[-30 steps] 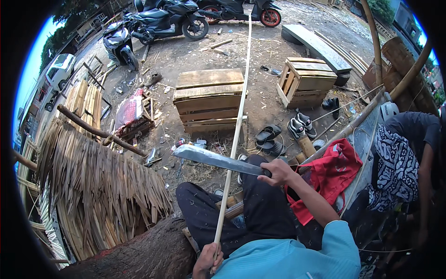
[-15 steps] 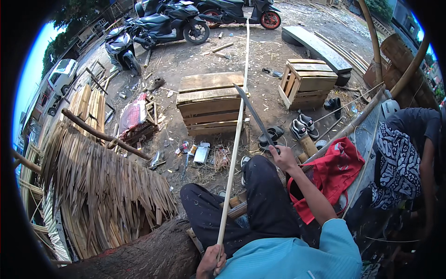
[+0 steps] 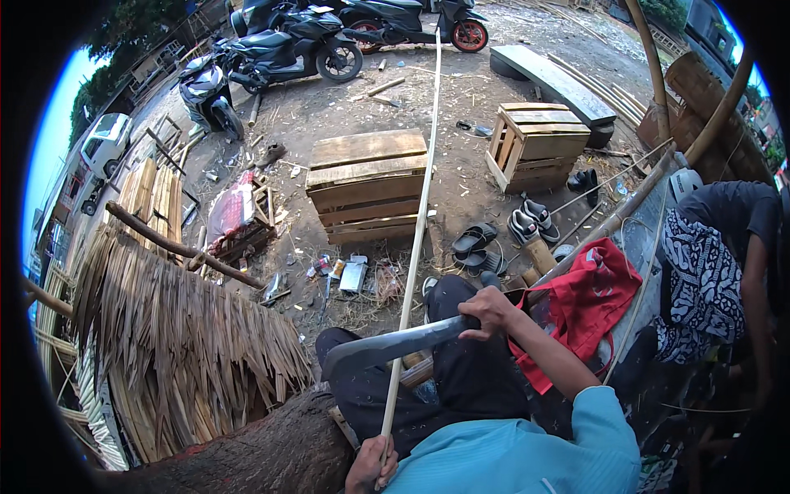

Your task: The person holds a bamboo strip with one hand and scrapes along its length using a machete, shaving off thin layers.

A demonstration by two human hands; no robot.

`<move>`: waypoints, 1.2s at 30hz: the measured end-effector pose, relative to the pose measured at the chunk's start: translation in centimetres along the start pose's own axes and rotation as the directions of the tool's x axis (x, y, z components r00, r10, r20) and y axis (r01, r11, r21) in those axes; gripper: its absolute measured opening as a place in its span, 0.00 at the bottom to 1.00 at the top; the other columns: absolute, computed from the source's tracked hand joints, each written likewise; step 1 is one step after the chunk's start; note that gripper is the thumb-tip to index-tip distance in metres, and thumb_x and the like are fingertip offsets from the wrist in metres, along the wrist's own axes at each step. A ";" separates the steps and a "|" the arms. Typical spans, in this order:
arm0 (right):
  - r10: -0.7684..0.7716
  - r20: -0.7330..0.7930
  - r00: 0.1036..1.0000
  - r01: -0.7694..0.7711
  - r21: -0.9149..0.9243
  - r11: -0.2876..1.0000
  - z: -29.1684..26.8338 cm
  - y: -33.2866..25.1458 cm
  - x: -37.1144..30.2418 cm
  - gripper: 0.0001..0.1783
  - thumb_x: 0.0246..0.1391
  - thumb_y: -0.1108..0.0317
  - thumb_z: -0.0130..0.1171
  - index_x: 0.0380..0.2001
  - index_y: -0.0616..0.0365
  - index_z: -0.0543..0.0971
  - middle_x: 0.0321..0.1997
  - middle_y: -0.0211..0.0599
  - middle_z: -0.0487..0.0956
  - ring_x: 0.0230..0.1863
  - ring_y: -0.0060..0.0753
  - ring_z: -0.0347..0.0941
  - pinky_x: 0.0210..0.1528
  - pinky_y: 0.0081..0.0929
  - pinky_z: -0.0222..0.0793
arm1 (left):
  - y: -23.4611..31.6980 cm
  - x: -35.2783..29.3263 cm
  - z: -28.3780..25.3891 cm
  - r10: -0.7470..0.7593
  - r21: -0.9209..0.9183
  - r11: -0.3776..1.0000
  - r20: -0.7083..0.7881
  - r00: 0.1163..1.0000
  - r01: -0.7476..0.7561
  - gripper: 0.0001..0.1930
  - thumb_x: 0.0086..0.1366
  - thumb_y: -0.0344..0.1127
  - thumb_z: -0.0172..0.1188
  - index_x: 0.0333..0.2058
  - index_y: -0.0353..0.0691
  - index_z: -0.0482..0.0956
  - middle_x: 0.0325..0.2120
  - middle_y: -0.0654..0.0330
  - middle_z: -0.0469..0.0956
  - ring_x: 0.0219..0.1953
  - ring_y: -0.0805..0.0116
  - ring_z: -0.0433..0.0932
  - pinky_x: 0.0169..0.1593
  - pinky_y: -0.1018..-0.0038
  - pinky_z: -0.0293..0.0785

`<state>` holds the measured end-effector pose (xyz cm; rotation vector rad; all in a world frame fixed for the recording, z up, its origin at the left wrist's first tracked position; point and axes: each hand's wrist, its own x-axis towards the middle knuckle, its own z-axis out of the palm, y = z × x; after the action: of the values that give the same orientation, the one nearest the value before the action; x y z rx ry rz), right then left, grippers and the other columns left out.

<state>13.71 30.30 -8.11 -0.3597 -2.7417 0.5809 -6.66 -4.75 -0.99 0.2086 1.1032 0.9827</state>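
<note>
My left hand (image 3: pixel 372 465) is closed round the near end of a long, pale bamboo strip (image 3: pixel 420 222), low by my left hip. The strip runs forward and away from me, past a wooden crate toward the parked motorbikes. In my right hand (image 3: pixel 487 311) is the handle of a machete (image 3: pixel 395 346), my fingers wrapped round it above my right knee. Its broad, dark grey blade points left and lies across the strip over my lap. Whether blade and strip touch, I cannot tell.
Slatted wooden crates (image 3: pixel 366 198) stand ahead, with sandals (image 3: pixel 475 239) and sneakers (image 3: pixel 533 221) on the dirt. A thatch panel (image 3: pixel 181 329) and a log (image 3: pixel 247 445) are at my left. Right of me lie a red cloth bag (image 3: pixel 588 300) and a seated person (image 3: pixel 712 263).
The machete has come down and swung from pointing up and forward to lying leftward across the bamboo strip. My left hand keeps its hold near the same spot.
</note>
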 end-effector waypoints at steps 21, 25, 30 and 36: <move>0.080 -0.048 0.996 -0.083 -0.060 0.995 0.0 1.5 1.1 0.27 0.46 0.41 0.56 0.20 0.58 0.70 0.13 0.39 0.70 0.19 0.47 0.71 0.22 0.37 0.65 | 0.2 -0.1 0.4 -0.023 -0.001 1.000 0.052 0.998 0.023 0.23 0.69 0.54 0.37 0.26 0.39 0.60 0.06 0.66 0.55 0.04 0.78 0.55 0.06 0.80 0.51; 0.691 -0.191 0.697 -0.553 0.470 0.688 0.8 3.1 2.5 0.26 0.53 0.47 0.52 0.25 0.65 0.77 0.18 0.51 0.74 0.24 0.52 0.73 0.27 0.37 0.66 | 0.7 0.0 -0.2 -0.022 0.009 1.000 0.042 0.999 0.021 0.22 0.69 0.53 0.38 0.25 0.39 0.60 0.06 0.65 0.56 0.04 0.78 0.56 0.06 0.80 0.52; 0.448 0.021 0.894 -0.439 0.245 0.864 -0.1 0.2 0.5 0.26 0.50 0.43 0.53 0.24 0.61 0.75 0.15 0.49 0.72 0.23 0.56 0.72 0.27 0.43 0.65 | 0.6 0.2 -0.5 -0.019 0.000 1.000 0.033 0.999 0.019 0.22 0.69 0.52 0.37 0.25 0.39 0.60 0.06 0.66 0.56 0.04 0.78 0.56 0.06 0.80 0.52; -0.051 0.098 0.994 0.042 0.087 0.995 0.7 -2.5 -0.1 0.26 0.45 0.40 0.57 0.19 0.53 0.68 0.14 0.37 0.70 0.18 0.47 0.70 0.21 0.38 0.63 | 1.2 1.0 -0.2 -0.030 0.048 0.998 0.045 0.999 0.028 0.21 0.71 0.50 0.34 0.27 0.38 0.59 0.07 0.64 0.56 0.05 0.76 0.56 0.09 0.79 0.54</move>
<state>13.12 27.81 -7.66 -0.2521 -2.8010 0.7194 -7.37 -3.31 -1.01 0.2511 1.0855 0.9223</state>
